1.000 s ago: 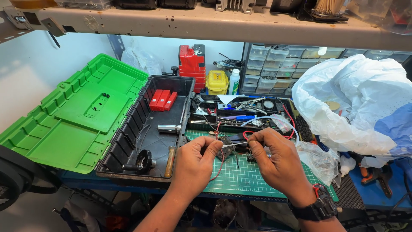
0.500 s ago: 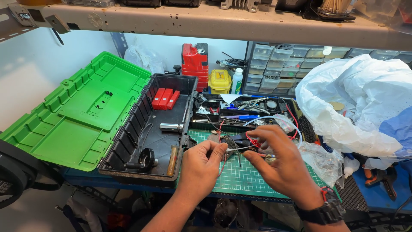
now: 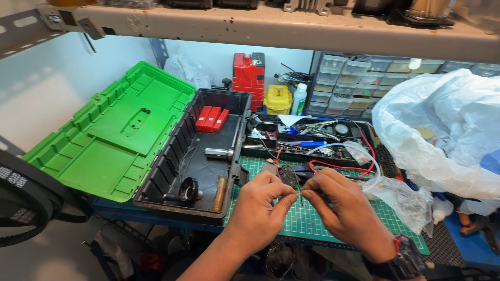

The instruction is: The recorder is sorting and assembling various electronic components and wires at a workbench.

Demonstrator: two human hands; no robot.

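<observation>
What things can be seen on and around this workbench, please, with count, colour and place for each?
Toolbox: one, black tray with open green lid, left of the bench.
Red blocks: three, red, at the far end of the toolbox.
Socket piece: one, silver, middle of the toolbox.
Cutting mat: one, green with grid, under the hands.
Parts tray: one, black, full of tools and wires, behind the mat.
Yellow case: one, at the back.
White bottle: one, beside the yellow case.
Drawer cabinet: one, clear drawers, back right.
Plastic sheet: one, white, right.
Thin wire: one, pinched between both hands.
Left hand: on the wire.
Right hand: on the wire, a dark watch on its wrist.
</observation>
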